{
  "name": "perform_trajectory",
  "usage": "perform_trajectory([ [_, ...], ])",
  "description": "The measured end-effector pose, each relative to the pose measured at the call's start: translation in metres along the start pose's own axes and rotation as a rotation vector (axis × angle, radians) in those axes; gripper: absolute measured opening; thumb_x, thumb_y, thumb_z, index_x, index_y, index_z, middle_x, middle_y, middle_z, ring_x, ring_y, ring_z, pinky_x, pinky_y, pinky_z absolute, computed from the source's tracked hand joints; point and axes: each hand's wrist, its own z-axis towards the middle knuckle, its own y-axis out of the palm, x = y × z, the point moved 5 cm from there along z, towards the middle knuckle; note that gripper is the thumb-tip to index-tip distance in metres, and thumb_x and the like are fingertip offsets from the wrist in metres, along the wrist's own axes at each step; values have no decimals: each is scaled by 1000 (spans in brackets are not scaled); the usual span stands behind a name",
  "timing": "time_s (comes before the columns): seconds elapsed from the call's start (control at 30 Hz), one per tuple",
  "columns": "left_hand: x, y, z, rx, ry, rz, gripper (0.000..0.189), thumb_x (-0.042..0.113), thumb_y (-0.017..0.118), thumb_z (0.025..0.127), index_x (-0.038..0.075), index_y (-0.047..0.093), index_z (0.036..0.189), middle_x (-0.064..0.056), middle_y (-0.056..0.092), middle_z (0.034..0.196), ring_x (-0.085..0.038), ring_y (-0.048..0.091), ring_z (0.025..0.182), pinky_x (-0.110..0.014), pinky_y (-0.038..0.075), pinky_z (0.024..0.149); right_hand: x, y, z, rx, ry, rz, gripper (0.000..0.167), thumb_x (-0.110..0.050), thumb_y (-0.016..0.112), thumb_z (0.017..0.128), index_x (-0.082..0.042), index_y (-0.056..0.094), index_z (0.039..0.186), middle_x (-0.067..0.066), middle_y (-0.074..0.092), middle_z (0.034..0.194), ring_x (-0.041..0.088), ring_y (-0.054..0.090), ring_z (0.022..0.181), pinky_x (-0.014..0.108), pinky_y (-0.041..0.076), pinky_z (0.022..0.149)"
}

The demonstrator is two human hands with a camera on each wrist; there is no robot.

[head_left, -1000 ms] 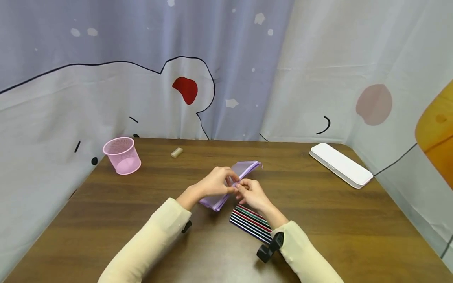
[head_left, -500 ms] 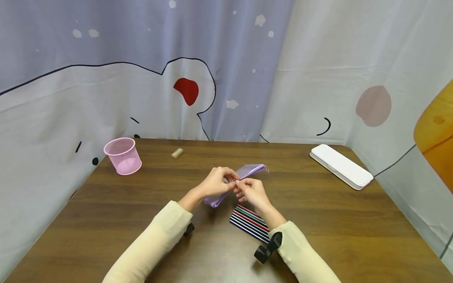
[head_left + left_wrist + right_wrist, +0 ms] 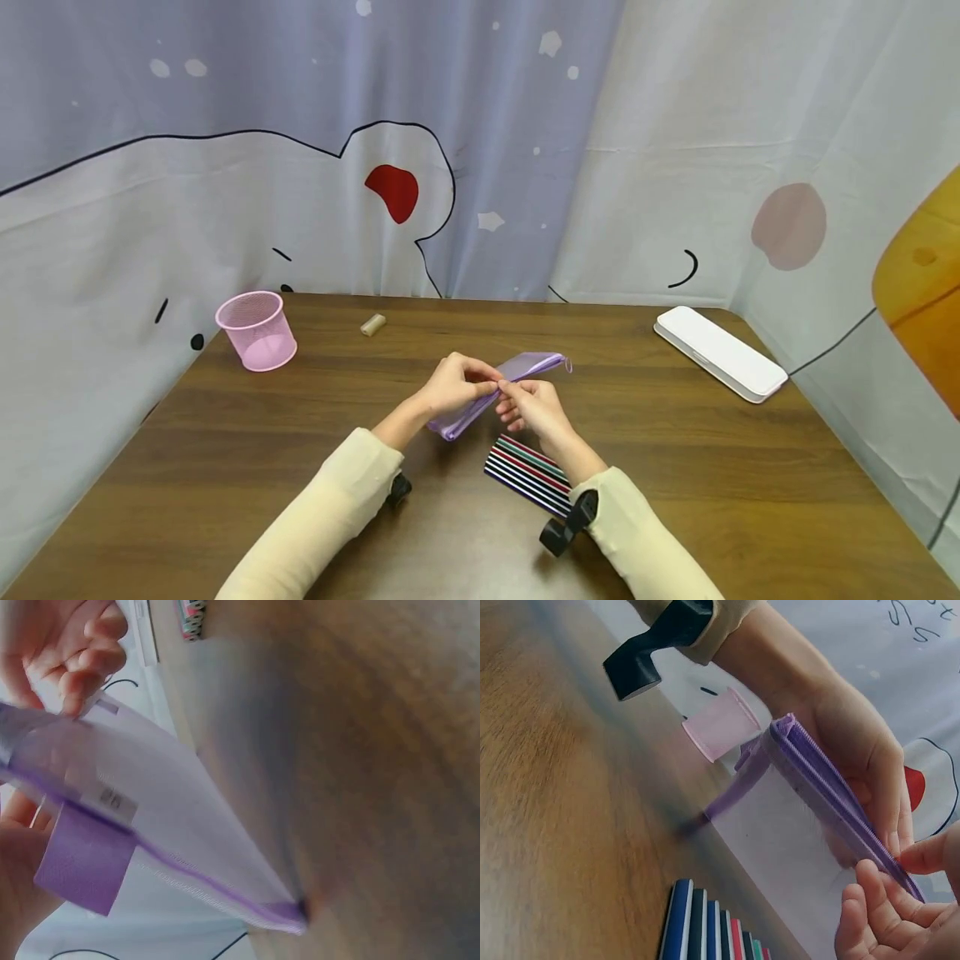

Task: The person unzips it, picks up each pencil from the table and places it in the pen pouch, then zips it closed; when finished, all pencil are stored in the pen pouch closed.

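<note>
Wood-grain surface (image 3: pixel 712 467), patterned curtain (image 3: pixel 300 83) behind | sheer purple pouch (image 3: pixel 180 791) slants mid-surface, just beyond a striped bundle (image 3: pixel 528 475) | your left grip (image 3: pixel 453 385) and right grip (image 3: pixel 536 408) both pinch its zipper edge (image 3: pixel 832 796) | likely light, limp-sided, slick; you probably hold best along that stiffer edge

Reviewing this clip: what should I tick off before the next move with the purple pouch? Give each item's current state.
1. Purple pouch steadied by the left hand: ok, held near its middle.
2. Right hand at the zip: ok, fingertips pinch that edge.
3. Zip puller between the fingers: cannot tell, they cover that spot.
4. Striped item apart from the pouch: ok, lying on the table.
5. A hand free for the striped item: not ok, both are on the pouch.
6. Pink basket upright: ok.
</note>
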Motion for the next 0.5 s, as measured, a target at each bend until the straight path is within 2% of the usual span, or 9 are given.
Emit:
perform_trajectory([
  [0.1,2,0,2,-45,10,28,16,11,63,78,6,70,91,-7,70,86,-2,54,66,-17,45,60,1,-1,0,-12,-4,-11,28,-22,54,86,5,59,82,-4,56,55,7,50,48,20,42,42],
  [0.2,5,0,3,-61,23,67,16,10,63,78,5,69,91,-7,70,85,-3,54,66,-17,45,61,1,-1,0,-33,-15,-31,30,-20,54,86,10,58,87,-5,57,56,7,50,49,19,41,43],
  [0.37,13,-2,2,-61,58,151,14,8,62,78,4,69,89,-6,70,80,-5,55,64,-16,45,59,0,-1,0,-50,-23,-54,23,-17,55,86,5,58,81,-4,57,57,8,50,49,20,41,43],
  [0.5,21,-2,3,-84,131,257,13,6,62,76,5,69,86,-3,68,72,-5,55,61,-14,44,55,-2,-1,0,-56,-33,-74,20,-17,54,86,0,59,78,-4,58,57,8,50,49,20,40,43],
])
